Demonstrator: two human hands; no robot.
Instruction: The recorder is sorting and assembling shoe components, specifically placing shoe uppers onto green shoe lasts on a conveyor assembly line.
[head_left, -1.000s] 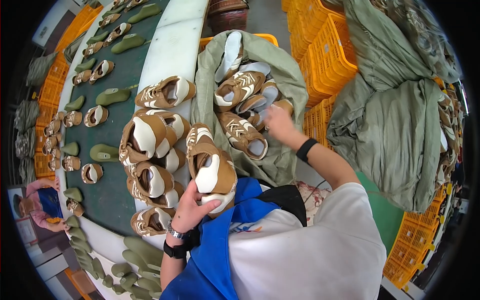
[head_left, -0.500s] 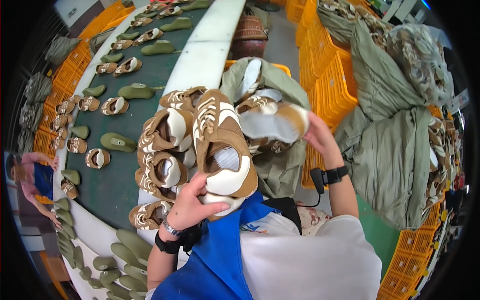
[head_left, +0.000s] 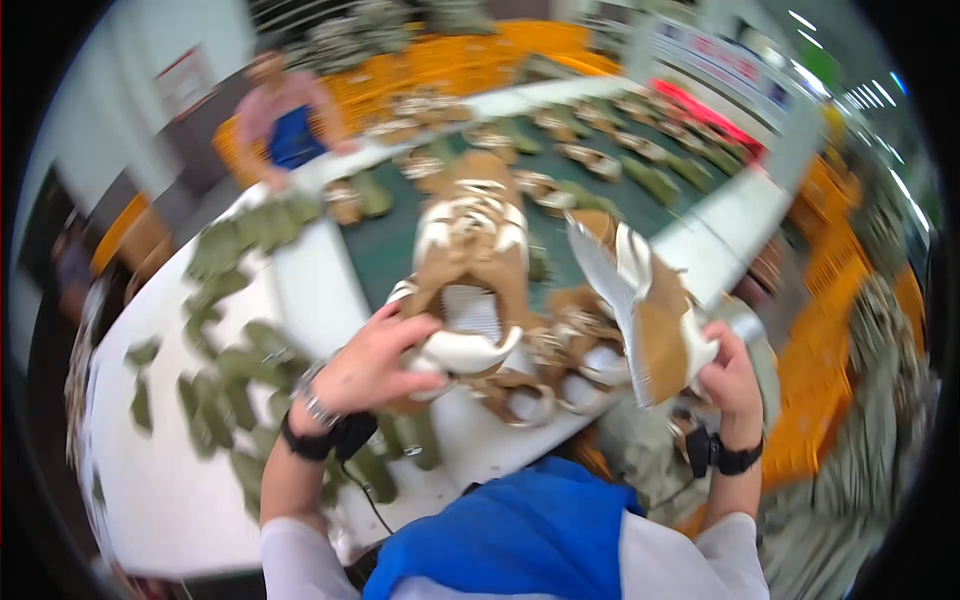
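My left hand [head_left: 372, 362] is closed on the white heel of a brown-and-white lace-up shoe [head_left: 500, 262], its toe pointing away from me and its striped insole showing. A bit of white beside my fingers may be a second shoe, but I cannot tell. On the right, my right hand [head_left: 732, 368] grips another shoe [head_left: 662, 328] by its heel. That one is tipped on its side, pale sole toward the left and toe up. Between and below the two, several similar shoes [head_left: 525, 400] are crowded on the white table edge.
Green shoe lasts [head_left: 250, 365] lie scattered on the white tabletop [head_left: 160, 480]. Beyond runs a dark green belt [head_left: 375, 262] with shoes and lasts. A person [head_left: 290, 120] stands across it at the far left. Orange crates [head_left: 835, 300] and grey-green cloth [head_left: 880, 400] line the right.
My view has swung left toward the table and the lasts. The right-hand shoe has come up out of the cloth-lined crate, turned toe up. The left hand still holds its shoe.
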